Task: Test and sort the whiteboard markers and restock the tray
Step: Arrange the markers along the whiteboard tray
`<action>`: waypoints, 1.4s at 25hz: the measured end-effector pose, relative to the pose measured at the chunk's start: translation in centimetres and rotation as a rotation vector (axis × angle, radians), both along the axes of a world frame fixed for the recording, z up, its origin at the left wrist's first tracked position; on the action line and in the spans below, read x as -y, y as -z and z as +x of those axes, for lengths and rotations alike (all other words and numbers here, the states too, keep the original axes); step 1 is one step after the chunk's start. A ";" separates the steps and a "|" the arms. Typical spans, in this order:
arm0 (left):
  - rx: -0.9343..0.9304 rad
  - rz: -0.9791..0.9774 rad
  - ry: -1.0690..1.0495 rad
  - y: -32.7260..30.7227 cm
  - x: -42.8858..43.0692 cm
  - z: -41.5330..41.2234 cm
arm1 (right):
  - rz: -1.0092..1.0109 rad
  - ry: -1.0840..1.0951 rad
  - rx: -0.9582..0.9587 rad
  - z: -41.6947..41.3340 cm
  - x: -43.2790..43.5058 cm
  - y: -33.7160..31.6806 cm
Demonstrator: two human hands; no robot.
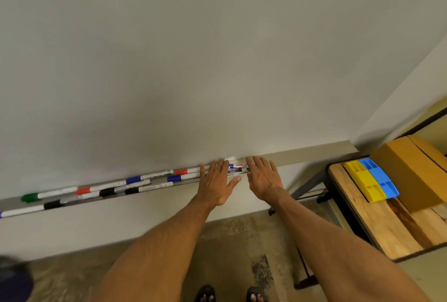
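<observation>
Whiteboard (217, 60) directly above marker tray (9, 202). Wooden table (377, 224) right of tray, well apart, carrying cardboard box (411, 171). Left hand (215, 180) and right hand (262, 178) flat over tray's right end, palms down, fingers straight and slightly spread, gripping nothing. Yellow organizer (362, 180) and blue organizer (379, 176) touching, on table right of tray. Whiteboard markers (133, 179) lie in tray, left of and under the hands; green, red, blue, black caps.
</observation>
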State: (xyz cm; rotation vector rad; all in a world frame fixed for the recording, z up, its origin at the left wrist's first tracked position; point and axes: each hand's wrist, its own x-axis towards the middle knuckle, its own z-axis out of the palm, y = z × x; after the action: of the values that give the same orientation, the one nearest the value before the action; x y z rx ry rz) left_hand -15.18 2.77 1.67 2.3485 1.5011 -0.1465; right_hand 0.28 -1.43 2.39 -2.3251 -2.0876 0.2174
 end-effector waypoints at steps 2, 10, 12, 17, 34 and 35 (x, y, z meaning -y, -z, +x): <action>0.009 0.005 -0.055 0.5 0.3 0.8 | -0.008 -0.053 -0.003 1.0 -0.8 0.5; -0.030 0.047 -0.141 2.1 1.3 3.5 | -0.042 -0.205 -0.002 3.7 -3.1 1.8; -0.049 0.057 -0.152 2.2 1.4 3.7 | -0.031 -0.208 -0.026 4.1 -3.5 2.0; -0.052 0.089 -0.150 1.5 1.2 3.5 | 0.013 -0.204 -0.026 4.4 -3.8 1.9; -0.013 0.372 -0.128 -5.0 1.5 5.0 | 0.219 -0.547 -0.073 3.7 -3.0 -3.2; -0.030 0.371 -0.118 -5.4 1.4 4.8 | 0.211 -0.552 -0.064 3.5 -2.9 -3.5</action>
State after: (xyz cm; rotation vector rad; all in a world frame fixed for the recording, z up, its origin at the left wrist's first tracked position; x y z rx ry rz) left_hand -10.40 1.38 7.02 2.5330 1.8080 0.1397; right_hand 3.82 1.52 5.90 -1.5692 -2.5259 0.0647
